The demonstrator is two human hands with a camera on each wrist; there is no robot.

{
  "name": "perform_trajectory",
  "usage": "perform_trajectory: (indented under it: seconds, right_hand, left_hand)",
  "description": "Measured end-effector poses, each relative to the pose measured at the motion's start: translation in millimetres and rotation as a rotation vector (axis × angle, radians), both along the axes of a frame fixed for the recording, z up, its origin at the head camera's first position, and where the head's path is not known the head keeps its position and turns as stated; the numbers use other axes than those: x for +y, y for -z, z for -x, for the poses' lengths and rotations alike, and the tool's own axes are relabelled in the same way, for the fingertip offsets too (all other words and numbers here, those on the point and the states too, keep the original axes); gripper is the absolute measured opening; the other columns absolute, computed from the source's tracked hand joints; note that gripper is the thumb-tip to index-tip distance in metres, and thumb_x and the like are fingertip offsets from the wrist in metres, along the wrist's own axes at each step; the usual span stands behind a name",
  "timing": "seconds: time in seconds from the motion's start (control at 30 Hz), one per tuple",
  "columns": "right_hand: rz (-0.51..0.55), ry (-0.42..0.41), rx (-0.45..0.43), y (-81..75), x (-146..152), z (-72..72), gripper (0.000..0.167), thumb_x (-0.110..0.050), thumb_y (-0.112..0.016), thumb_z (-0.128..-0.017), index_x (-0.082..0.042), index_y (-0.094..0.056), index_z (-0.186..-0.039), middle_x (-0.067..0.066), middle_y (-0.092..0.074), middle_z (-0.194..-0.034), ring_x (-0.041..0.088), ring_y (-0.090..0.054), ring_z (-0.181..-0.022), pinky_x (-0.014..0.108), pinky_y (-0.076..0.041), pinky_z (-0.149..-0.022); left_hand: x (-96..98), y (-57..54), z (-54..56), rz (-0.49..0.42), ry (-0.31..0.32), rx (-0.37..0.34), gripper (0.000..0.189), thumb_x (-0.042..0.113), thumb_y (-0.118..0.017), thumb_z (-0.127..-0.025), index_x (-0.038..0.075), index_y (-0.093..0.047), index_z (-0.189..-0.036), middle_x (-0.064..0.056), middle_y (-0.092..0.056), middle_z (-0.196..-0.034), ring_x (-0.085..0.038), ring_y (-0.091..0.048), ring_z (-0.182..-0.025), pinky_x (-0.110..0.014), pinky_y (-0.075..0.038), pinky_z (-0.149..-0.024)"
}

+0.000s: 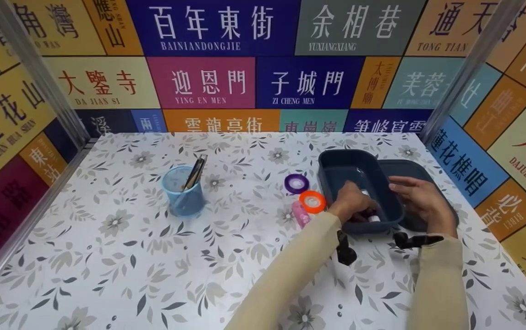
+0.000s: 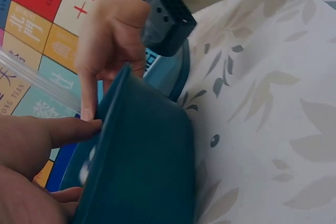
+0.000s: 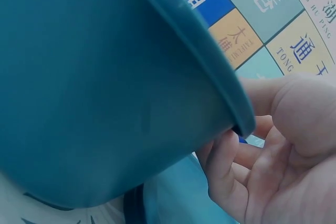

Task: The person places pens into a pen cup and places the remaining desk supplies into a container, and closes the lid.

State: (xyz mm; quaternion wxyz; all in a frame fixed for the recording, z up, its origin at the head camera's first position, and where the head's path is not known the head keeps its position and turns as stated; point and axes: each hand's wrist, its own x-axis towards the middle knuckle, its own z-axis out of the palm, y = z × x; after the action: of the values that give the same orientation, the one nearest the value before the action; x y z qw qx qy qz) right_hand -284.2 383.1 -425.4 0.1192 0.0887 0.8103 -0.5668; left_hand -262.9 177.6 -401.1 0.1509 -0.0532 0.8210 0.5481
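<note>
A dark blue-green rectangular box (image 1: 336, 176) stands open at the right of the table. My left hand (image 1: 352, 201) reaches over its near left side, fingers down inside among small white-and-dark items (image 1: 374, 218). The left wrist view shows its index finger along the box's rim; I cannot tell whether the hidden fingers hold anything. My right hand (image 1: 421, 201) grips the box's right rim. In the right wrist view, the thumb side of this hand (image 3: 278, 145) lies across the rim, with other fingers curled beneath it. The matching lid (image 1: 409, 169) lies behind the right hand, partly under the box.
Left of the box lie a purple ring-shaped roll (image 1: 289, 189), an orange one (image 1: 313, 211) and a pink cylindrical thing (image 1: 300, 213). A translucent blue cup (image 1: 185, 201) with thin tools (image 1: 196, 172) stands farther left. Panels with lettering (image 1: 217, 82) wall the table's back and sides.
</note>
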Motion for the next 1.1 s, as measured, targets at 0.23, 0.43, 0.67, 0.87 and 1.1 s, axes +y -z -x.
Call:
perform_trajectory:
  seconds: [0.23,0.43,0.67,0.87,1.1]
  right_hand:
    - [0.004,0.01,-0.013,0.0,2,2.2,0.07,-0.04,-0.07,-0.093,-0.012,-0.043,-0.151,-0.026,-0.071,-0.094,0.001,-0.069,-0.091,0.024,-0.059,-0.08]
    - [0.014,0.014,-0.029,1.8,0,2.9,0.069,-0.039,-0.07,-0.093,-0.013,-0.043,-0.151,-0.024,-0.07,-0.096,0.003,-0.069,-0.093,0.025,-0.059,-0.083]
    - [0.004,0.014,-0.021,0.0,-1,3.3,0.067,-0.039,-0.069,-0.094,-0.014,-0.044,-0.151,-0.023,-0.068,-0.095,0.003,-0.068,-0.092,0.025,-0.059,-0.083]
    - [-0.04,0.012,-0.005,2.3,-2,3.5,0.069,-0.04,-0.067,-0.095,-0.013,-0.041,-0.153,-0.024,-0.064,-0.096,0.003,-0.066,-0.092,0.024,-0.058,-0.082]
    - [-0.043,0.009,-0.011,2.8,-1,4.0,0.074,-0.043,-0.069,-0.093,-0.013,-0.039,-0.154,-0.025,-0.064,-0.097,0.002,-0.066,-0.092,0.024,-0.058,-0.084]
  left_hand:
    - [-13.0,-14.9,5.7,0.014,-0.007,0.048,0.062,0.017,-0.088,-0.073,0.007,-0.063,-0.129,-0.004,-0.07,-0.121,-0.013,-0.065,-0.102,-0.022,-0.055,-0.094]
    - [-31.7,-14.5,5.4,-0.284,-0.015,-0.069,0.057,0.002,-0.081,-0.079,0.003,-0.058,-0.131,-0.011,-0.072,-0.095,-0.031,-0.075,-0.083,-0.041,-0.064,-0.071]
    - [-67.4,-12.8,9.7,-0.484,-0.022,-0.098,0.041,-0.001,-0.073,-0.085,0.002,-0.06,-0.124,-0.017,-0.075,-0.102,-0.033,-0.072,-0.101,-0.041,-0.065,-0.073]
    - [-91.5,-18.1,7.5,-0.444,-0.04,-0.071,0.043,0.002,-0.075,-0.085,0.006,-0.061,-0.126,-0.011,-0.071,-0.097,-0.033,-0.07,-0.101,-0.042,-0.064,-0.071]
    - [-118.9,-14.3,-1.3,-0.385,-0.03,-0.01,0.047,0.008,-0.075,-0.086,0.005,-0.058,-0.129,-0.011,-0.069,-0.104,-0.029,-0.07,-0.097,-0.041,-0.065,-0.072]
